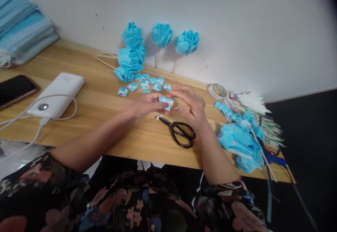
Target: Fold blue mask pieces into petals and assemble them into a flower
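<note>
Pinching a blue folded piece (166,103) in left hand (147,104), just beyond the scissors (172,125), with right hand (191,106) close over it, thumb and fingers apart. Farther beyond scissors, looks partly done, with flowers (162,35) formed but small folded pieces (144,84) yet loose. Cannot read print on tape roll (212,92), right of scissors.

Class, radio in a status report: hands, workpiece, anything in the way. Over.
Left hand pinching blue piece. Right hand close by its edge, grip unclear. Scissors near both on table; nothing appears to block them.
</note>
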`<state>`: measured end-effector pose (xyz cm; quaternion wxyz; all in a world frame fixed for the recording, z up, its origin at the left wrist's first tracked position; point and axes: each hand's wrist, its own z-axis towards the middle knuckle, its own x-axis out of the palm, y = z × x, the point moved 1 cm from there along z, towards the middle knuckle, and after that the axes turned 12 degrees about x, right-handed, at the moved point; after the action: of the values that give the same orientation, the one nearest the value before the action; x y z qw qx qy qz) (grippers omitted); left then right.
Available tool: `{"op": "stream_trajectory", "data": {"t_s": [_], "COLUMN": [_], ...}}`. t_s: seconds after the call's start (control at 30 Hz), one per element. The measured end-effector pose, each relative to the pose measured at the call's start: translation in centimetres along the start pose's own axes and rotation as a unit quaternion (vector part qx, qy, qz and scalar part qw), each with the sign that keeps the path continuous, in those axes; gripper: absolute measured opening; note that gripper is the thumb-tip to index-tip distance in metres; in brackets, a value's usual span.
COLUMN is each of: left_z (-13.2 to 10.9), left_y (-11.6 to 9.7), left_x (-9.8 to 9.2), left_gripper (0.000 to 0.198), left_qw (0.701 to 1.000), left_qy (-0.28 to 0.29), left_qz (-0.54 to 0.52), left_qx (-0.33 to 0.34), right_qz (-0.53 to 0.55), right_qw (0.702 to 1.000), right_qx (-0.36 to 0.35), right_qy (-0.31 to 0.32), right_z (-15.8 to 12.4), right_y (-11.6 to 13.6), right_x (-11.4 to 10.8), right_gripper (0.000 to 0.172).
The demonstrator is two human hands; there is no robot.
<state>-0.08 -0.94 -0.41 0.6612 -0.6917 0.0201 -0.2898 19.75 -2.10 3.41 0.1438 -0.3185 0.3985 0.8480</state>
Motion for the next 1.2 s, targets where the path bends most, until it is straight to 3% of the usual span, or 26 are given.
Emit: {"op": "stream_trajectory", "data": {"t_s": [0.23,0.67,0.83,0.97,1.1,1.2], "left_z": [0.1,0.2,0.3,0.2,0.2,0.2], "left_y": [0.2,0.6,0.7,0.5,0.2,0.1], "left_x": [-0.1,-0.4,-0.6,-0.5,-0.6,-0.5], "left_gripper": [0.023,0.029,0.028,0.033,0.038,0.041], "left_qw": [1.0,0.999,0.998,0.997,0.996,0.995], "left_qy": [0.013,-0.003,-0.031,-0.036,-0.05,-0.053], "left_qz": [-0.009,-0.014,-0.004,0.015,0.043,0.057], "left_qx": [0.018,0.033,0.049,0.063,0.066,0.069], "right_qz": [-0.028,-0.078,-0.025,0.078,0.135,0.211], "right_qw": [0.999,0.997,1.0,0.996,0.975,0.948], "right_qx": [0.014,-0.029,-0.014,0.046,0.158,0.23], "right_qy": [-0.006,0.001,0.01,-0.002,-0.081,-0.065], "right_z": [-0.2,-0.1,-0.2,-0.3,-0.2,-0.2], "right_y": [0.1,0.3,-0.1,-0.2,-0.5,-1.3], "right_x": [0.0,0.0,0.5,0.7,0.5,0.9], "right_gripper": [0.062,0.063,0.062,0.061,0.053,0.053]}}
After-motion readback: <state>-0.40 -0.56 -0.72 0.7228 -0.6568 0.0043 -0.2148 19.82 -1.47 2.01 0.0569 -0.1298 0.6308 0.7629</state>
